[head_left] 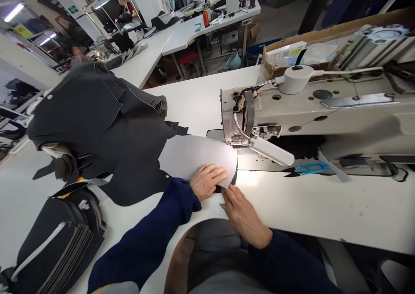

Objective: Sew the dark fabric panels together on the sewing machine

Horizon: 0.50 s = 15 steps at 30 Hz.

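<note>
A light grey fabric panel [188,153] lies on the table with its right edge at the needle area of the sewing machine [259,112]. A strip of black material shows under that edge. My left hand [208,181] rests flat on the panel, fingers stretched toward the right. Just right of it, my right hand [243,214] has its fingertips closed on the panel's near corner, where the black material peeks out. Beside the panel on the left spreads a large black fabric piece [139,155].
Piled black pieces [78,108] stand at the left, with a tied stack of dark panels [55,242] nearer me. Blue thread snips [308,168] lie right of the needle. A lamp [272,151] juts out from the machine head. A cardboard box [269,65] sits behind.
</note>
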Each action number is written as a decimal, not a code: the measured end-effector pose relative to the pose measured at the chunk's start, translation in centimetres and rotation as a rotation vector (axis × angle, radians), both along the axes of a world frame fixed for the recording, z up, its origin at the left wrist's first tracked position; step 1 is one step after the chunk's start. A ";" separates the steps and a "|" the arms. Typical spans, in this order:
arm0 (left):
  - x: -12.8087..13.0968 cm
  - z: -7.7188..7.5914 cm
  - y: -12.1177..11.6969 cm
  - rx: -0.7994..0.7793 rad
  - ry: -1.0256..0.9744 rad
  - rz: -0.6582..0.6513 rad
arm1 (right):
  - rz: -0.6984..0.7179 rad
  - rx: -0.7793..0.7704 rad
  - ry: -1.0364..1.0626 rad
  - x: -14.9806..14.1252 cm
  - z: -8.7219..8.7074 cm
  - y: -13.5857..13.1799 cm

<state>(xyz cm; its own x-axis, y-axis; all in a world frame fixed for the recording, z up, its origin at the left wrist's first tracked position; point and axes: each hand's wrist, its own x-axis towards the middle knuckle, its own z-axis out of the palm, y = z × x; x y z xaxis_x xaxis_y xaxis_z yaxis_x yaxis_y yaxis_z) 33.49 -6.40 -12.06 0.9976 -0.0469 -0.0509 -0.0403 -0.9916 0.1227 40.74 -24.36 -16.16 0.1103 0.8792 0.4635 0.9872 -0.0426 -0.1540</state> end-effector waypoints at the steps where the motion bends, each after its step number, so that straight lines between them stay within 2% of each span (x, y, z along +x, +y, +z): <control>1: 0.1 0.2 -0.2 0.033 0.010 -0.006 | 0.000 -0.016 -0.011 -0.5 -0.3 -0.1; 5: 0.3 0.5 -1.0 0.094 0.027 0.004 | -0.016 -0.066 -0.006 -1.4 -1.0 -0.2; 15: 2.3 0.1 -0.8 0.064 0.006 0.081 | -0.031 -0.053 -0.056 -0.5 0.0 1.6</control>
<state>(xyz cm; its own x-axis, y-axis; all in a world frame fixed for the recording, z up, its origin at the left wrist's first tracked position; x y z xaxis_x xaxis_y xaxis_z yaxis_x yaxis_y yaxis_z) 35.81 -7.20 -11.92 0.9977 0.0371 -0.0575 0.0405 -0.9974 0.0593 40.27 -22.78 -16.20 0.1127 0.8992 0.4227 0.9923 -0.0797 -0.0949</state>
